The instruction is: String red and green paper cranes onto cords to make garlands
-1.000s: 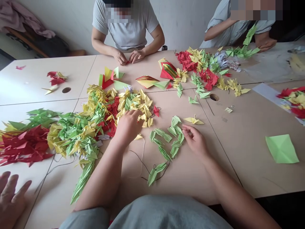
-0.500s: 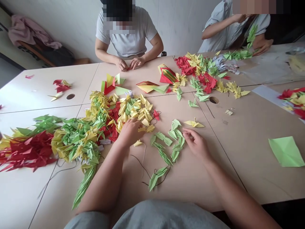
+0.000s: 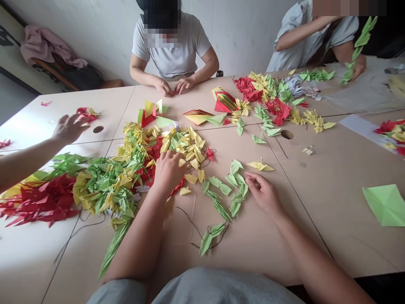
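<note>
My left hand [image 3: 169,171] reaches palm down over a pile of folded yellow paper cranes [image 3: 193,145], fingers bent and slightly apart at red cranes [image 3: 155,150]. What lies under its fingertips is hidden. My right hand [image 3: 264,194] hovers low beside a curved strand of light green paper cranes [image 3: 238,183]. Its thumb and fingers are pinched together; anything between them is too small to make out. A single yellow crane [image 3: 261,166] sits just above that hand. Dark thread [image 3: 190,219] runs from the green strand across the table.
Another person's hand [image 3: 69,128] extends from the left. A person opposite [image 3: 172,63] works with both hands on the table; one at right holds a green strand [image 3: 362,38]. Red cranes [image 3: 47,198], a green sheet [image 3: 384,204] and folded papers [image 3: 199,116] lie around.
My left hand has shifted left across the pile, and a red crane shows beneath it. Another person's hand has entered from the left. The right-hand person's green strand is raised higher.
</note>
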`<state>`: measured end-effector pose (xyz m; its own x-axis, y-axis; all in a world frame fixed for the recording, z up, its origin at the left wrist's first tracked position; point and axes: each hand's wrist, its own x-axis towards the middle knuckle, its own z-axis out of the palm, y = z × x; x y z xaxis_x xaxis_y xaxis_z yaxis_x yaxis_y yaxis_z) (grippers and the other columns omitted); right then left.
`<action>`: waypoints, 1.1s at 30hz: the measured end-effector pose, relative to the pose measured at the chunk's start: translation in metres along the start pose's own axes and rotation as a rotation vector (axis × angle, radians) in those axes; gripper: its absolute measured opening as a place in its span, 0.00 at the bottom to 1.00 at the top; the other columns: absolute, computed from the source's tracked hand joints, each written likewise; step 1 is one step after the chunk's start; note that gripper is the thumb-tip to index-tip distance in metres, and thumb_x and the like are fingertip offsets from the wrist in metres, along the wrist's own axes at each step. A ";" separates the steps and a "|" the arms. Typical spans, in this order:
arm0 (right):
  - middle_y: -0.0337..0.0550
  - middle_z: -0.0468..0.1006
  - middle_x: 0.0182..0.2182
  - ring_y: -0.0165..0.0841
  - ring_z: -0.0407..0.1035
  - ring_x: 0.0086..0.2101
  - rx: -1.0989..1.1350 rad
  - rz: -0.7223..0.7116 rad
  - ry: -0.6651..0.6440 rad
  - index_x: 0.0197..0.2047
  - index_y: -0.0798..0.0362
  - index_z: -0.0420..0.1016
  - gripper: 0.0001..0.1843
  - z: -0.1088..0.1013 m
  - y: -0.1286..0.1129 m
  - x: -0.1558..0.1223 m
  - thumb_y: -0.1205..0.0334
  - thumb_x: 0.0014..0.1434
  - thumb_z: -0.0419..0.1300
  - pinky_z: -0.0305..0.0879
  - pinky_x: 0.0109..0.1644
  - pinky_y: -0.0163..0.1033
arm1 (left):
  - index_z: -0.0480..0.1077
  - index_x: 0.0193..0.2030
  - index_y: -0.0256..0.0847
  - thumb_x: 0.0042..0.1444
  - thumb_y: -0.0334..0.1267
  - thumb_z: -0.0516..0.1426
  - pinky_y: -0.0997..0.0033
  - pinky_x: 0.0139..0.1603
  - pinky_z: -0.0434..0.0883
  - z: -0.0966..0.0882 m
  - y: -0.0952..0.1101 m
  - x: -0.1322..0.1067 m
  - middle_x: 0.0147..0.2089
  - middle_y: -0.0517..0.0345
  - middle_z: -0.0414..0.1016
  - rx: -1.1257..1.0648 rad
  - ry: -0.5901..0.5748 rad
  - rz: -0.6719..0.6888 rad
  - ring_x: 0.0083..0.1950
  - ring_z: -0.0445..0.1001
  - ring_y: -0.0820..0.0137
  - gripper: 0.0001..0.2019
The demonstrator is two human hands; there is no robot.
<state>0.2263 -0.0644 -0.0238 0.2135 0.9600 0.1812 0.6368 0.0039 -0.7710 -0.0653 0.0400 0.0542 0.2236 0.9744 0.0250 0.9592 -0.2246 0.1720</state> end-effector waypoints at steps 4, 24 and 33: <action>0.50 0.84 0.39 0.39 0.78 0.35 -0.001 -0.006 0.001 0.47 0.53 0.78 0.22 0.000 -0.001 0.000 0.45 0.63 0.55 0.75 0.35 0.41 | 0.70 0.56 0.44 0.61 0.46 0.54 0.48 0.63 0.60 0.002 -0.018 0.003 0.62 0.44 0.69 0.101 -0.029 -0.114 0.64 0.64 0.48 0.19; 0.50 0.84 0.37 0.40 0.78 0.34 0.002 -0.001 0.001 0.45 0.53 0.78 0.22 0.000 -0.002 0.002 0.45 0.62 0.54 0.75 0.37 0.44 | 0.70 0.53 0.40 0.54 0.36 0.56 0.56 0.50 0.69 -0.005 -0.054 0.072 0.51 0.40 0.78 -0.062 -0.001 -0.323 0.54 0.74 0.49 0.18; 0.50 0.84 0.36 0.42 0.78 0.36 0.011 0.014 -0.026 0.46 0.53 0.78 0.22 0.000 -0.002 0.002 0.45 0.61 0.54 0.75 0.38 0.46 | 0.68 0.42 0.40 0.50 0.34 0.57 0.67 0.37 0.76 -0.035 -0.064 0.037 0.32 0.62 0.70 -1.070 0.160 -0.504 0.28 0.74 0.72 0.10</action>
<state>0.2256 -0.0625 -0.0218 0.2026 0.9670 0.1547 0.6258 -0.0063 -0.7800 -0.1245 0.0914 0.0784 -0.2333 0.9572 -0.1713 0.2843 0.2356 0.9293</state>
